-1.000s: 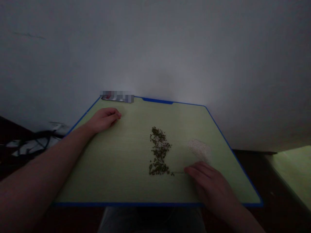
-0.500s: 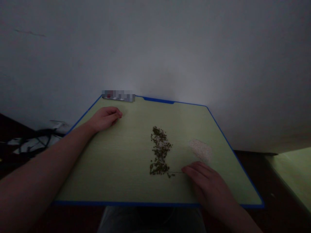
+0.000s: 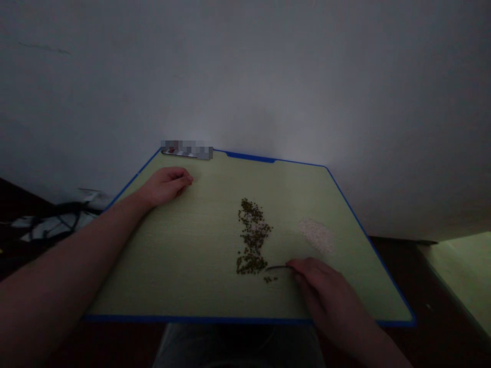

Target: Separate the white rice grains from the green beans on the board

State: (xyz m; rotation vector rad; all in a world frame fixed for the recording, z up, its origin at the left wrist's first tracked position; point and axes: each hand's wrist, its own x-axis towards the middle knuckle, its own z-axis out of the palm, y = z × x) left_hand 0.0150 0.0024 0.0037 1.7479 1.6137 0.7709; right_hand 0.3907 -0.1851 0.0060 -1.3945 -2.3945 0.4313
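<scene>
A long heap of small dark green beans [image 3: 252,236] lies in the middle of a pale green table with a blue rim [image 3: 199,320]. A small pile of white grains [image 3: 316,235] sits to its right. My right hand [image 3: 326,291] rests near the front right, fingers closed on a thin metal tool [image 3: 276,267] whose tip points at the beans' near end. A few stray beans [image 3: 270,279] lie just under that tip. My left hand [image 3: 165,185] lies loosely curled on the table at the far left, holding nothing.
A small flat object [image 3: 186,150] lies at the table's far left edge against a pale wall. Dark cables [image 3: 53,217] sit left of the table. Another pale green surface [image 3: 462,271] shows at the right.
My right hand has shifted slightly left and nearer, the thin tool now showing clearly. A few beans have been drawn away from the heap's near end. The left hand has stayed put.
</scene>
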